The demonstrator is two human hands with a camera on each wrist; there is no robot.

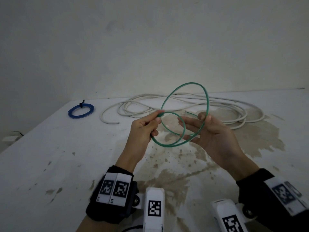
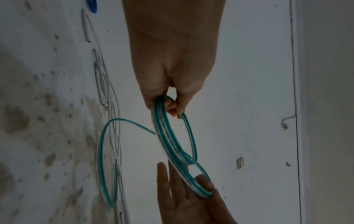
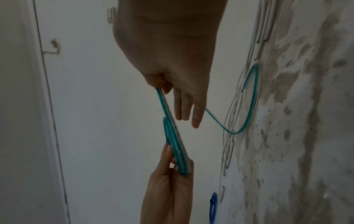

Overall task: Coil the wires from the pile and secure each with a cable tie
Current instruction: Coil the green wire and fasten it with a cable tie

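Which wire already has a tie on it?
The blue wire coil, at the table's far left, with a black cable tie on it. The green wire and white cable have none.

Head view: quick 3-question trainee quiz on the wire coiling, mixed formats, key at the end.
1. True or false: the blue coil already carries a black tie.
2. Which wire are both hands holding? A) white cable B) green wire C) blue coil
3. Fill in: the uncoiled white cable lies on the table on the ___ side of the hands, toward the wall.

Key:
1. True; the tie sits at the coil's far edge.
2. B; the left hand pinches the gathered loops of the green wire, the right hand holds its last loop.
3. Far.
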